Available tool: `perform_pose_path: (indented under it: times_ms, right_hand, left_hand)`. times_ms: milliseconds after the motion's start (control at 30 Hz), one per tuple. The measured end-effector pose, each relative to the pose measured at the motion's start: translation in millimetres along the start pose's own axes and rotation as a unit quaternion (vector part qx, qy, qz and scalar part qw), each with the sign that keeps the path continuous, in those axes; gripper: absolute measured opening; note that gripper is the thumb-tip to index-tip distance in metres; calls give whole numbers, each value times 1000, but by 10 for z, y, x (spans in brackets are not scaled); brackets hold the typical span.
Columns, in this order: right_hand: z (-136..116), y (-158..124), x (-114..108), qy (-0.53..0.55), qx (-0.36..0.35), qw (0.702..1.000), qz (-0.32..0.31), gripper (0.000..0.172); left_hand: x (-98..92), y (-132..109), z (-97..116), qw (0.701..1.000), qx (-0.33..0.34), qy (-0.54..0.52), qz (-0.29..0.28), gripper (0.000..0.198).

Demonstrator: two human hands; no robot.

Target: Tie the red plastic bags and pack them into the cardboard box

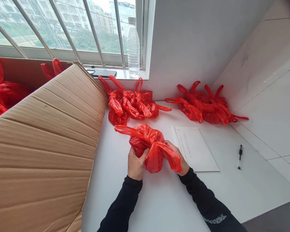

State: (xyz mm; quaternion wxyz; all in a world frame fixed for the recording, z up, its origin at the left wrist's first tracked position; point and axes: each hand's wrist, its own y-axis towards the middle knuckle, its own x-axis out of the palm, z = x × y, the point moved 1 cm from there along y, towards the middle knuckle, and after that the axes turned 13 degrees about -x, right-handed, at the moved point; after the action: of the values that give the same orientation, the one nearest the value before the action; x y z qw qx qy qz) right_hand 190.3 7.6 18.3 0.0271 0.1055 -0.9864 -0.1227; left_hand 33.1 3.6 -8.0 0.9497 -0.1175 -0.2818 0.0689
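Observation:
Between my two hands is a knotted red plastic bag (151,138), with its handle ends sticking out to the left and to the lower right. My left hand (136,162) grips its left side, thumb across the front. On the other side my right hand (176,154) clasps the bag, its fingers partly hidden behind the red plastic. What the bag contains does not show. Just beyond it, a group of tied red bags (135,103) lies against the wall. More tied red bags (205,104) rest at the back right corner.
A large cardboard box (50,138) with red bags (7,93) inside stands at the left. On the white table (227,193) lie an open notebook (198,148) and a pen (240,157). A water bottle (133,48) and a phone (102,73) are on the windowsill.

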Motion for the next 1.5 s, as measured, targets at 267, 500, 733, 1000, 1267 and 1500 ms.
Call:
perform_pose_path:
  times_ms: [267,500,733,1000,1267,1500]
  right_hand:
    - [-89,-27,97,-5,-42,999,-30,56]
    - [-99,-9,75,-98,-71,993,14,22]
    - [-87,-33,87,-72,-48,995,-56,48]
    - [-151,-27,126,-98,-82,991,-51,43]
    - [-98,-7,129,-35,-53,998,-19,40]
    - [-101,-41,123,-61,-53,996,-44,41]
  left_hand:
    - [13,3,55,999,17,-47,-15,56]
    - [80,-72,108,997,1,-53,-58,61]
    - [27,5,74,990,-57,-115,-64,55]
    - [-1,-6,115,977,-112,-164,-81,31]
    - [52,-45,118,982,-96,-114,-119,53]
    - [22,-19,59,984,-88,-113,-104,52]
